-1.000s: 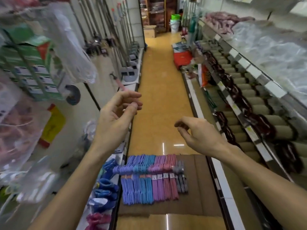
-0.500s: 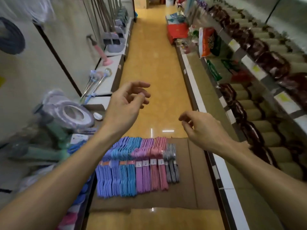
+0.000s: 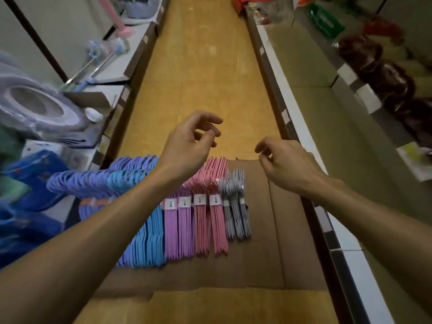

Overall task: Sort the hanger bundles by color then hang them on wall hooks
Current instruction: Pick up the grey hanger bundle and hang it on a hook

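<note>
Forearms reaching forward from the bottom corners, bare, converging above a flattened cardboard sheet [image 3: 275,242] spread across the yellow floor [image 3: 198,73] of a shop aisle. Left hand [image 3: 189,141] raised over the far ends of the hanger bundles, palm turned inward, wrist slightly bent. Right hand [image 3: 287,162] lower and to the right, back facing up, hovering over the sheet's far edge, apart from the bundles.

Left forearm crossing and hiding much of the purple-blue bundles [image 3: 88,181] and the blue bundles [image 3: 149,242]; only their hook ends and lower tips on show. Hook ends smeared by motion blur, individual hangers impossible to count. Paper labels on the bands too small to read. Goods on the left shelf [image 3: 131,64] and dark packets on the right shelving [image 3: 383,73] blurred, hard to identify. No clear view of the right palm or of the left palm's inner side.

Left fingers loosely curled, thumb tip close to the forefinger, nothing held between them. Right fingers likewise loosely curled downward, thumb near forefinger, gripping nothing and touching nothing visible.

Bundles lying side by side on the cardboard in colour order from left: purple-blue, blue, lilac bundles [image 3: 178,230], pink bundles [image 3: 211,225], grey bundles [image 3: 237,213] at the right end, each neighbour touching the next.
</note>
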`<state>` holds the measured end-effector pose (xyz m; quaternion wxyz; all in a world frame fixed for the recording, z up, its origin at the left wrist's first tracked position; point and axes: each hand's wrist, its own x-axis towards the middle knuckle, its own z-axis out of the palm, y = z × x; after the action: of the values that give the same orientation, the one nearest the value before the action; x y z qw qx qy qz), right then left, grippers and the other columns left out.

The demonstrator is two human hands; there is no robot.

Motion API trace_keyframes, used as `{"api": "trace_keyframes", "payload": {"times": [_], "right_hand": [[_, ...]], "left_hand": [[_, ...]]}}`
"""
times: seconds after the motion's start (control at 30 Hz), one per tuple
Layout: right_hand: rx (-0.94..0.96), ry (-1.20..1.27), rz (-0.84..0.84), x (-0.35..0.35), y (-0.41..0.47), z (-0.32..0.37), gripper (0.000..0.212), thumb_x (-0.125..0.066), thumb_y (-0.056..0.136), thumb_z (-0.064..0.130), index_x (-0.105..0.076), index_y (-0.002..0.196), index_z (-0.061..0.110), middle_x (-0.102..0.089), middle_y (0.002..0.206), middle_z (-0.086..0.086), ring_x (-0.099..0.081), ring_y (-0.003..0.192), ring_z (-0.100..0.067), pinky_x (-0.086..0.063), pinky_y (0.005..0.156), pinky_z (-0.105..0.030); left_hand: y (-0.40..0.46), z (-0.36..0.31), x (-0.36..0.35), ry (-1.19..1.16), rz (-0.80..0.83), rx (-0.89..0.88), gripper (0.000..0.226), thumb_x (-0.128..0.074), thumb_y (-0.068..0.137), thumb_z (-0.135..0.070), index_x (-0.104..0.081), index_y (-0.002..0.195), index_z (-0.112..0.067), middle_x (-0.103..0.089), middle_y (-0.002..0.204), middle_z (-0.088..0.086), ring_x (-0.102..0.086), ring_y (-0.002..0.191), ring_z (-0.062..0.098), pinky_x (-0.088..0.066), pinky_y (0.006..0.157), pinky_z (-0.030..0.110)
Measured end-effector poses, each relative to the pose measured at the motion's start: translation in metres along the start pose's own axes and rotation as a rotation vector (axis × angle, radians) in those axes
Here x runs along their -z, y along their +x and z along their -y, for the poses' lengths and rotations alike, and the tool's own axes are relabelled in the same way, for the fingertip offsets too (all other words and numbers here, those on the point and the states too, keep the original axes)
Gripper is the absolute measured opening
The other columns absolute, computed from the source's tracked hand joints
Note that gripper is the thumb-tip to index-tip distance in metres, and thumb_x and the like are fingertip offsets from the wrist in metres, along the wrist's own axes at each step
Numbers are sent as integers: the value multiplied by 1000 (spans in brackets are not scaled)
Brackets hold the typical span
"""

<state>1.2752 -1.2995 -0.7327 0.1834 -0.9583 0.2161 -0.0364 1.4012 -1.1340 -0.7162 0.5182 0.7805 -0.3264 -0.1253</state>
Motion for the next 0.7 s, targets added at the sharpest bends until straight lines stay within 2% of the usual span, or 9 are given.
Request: {"api": "trace_keyframes", "payload": {"times": [0.1, 0.23, 0.37, 0.47, 0.53, 0.6, 0.7], "right_hand": [[-39, -17, -5, -46, 6, -36, 26, -50, 102, 21, -59, 125, 16, -68, 115, -3, -64, 99, -19, -57, 84, -44], [-71, -11, -5, -106, 14, -77, 27, -50, 102, 15, -60, 126, 11, -67, 117, -6, -62, 103, -19, -48, 71, -25], [-97, -18, -21, -162, 25, -108, 25, -50, 100, 13, -63, 121, 10, -68, 115, -7, -61, 105, -20, -55, 83, -37], [-123, -4, -25, -196, 33, -122, 25, -50, 99, 10, -64, 121, 8, -68, 115, -8, -61, 107, -21, -55, 89, -38], [-142, 7, -5, -213, 36, -128, 26, -49, 100, 10, -62, 122, 7, -68, 114, -9, -62, 104, -21, -54, 86, -33], [-158, 13, 10, -227, 40, -132, 25, -49, 101, 12, -61, 122, 8, -68, 111, -7, -62, 101, -21, -53, 85, -32], [-203, 25, 48, -245, 42, -138, 23, -50, 100, 16, -58, 121, 15, -66, 109, -5, -63, 97, -21, -57, 86, -42]], "left_hand": [[2, 45, -35, -5, 4, 7, 23, -51, 100, -10, -60, 112, -28, -67, 99, -8, -68, 87, 9, -58, 81, 39], [4, 109, -71, -11, -2, 18, 23, -54, 99, -11, -62, 112, -28, -68, 99, -7, -70, 91, 15, -58, 81, 46], [4, 164, -97, 9, -25, 10, 22, -54, 99, -12, -62, 112, -27, -68, 100, -7, -69, 92, 16, -59, 79, 44], [2, 195, -114, 128, 31, -90, 24, -52, 98, -9, -62, 115, -24, -66, 101, -7, -66, 88, 12, -55, 67, 30], [0, 212, -127, 270, 115, -162, 27, -51, 97, -7, -60, 120, -18, -64, 107, -4, -61, 90, 8, -51, 74, 22], [-3, 226, -138, 386, 163, -192, 30, -51, 96, -5, -58, 124, -14, -61, 114, 0, -56, 95, 8, -50, 85, 26], [-6, 239, -151, 473, 185, -158, 32, -50, 97, -8, -54, 128, -15, -51, 118, -1, -49, 98, 6, -40, 89, 21]]}}
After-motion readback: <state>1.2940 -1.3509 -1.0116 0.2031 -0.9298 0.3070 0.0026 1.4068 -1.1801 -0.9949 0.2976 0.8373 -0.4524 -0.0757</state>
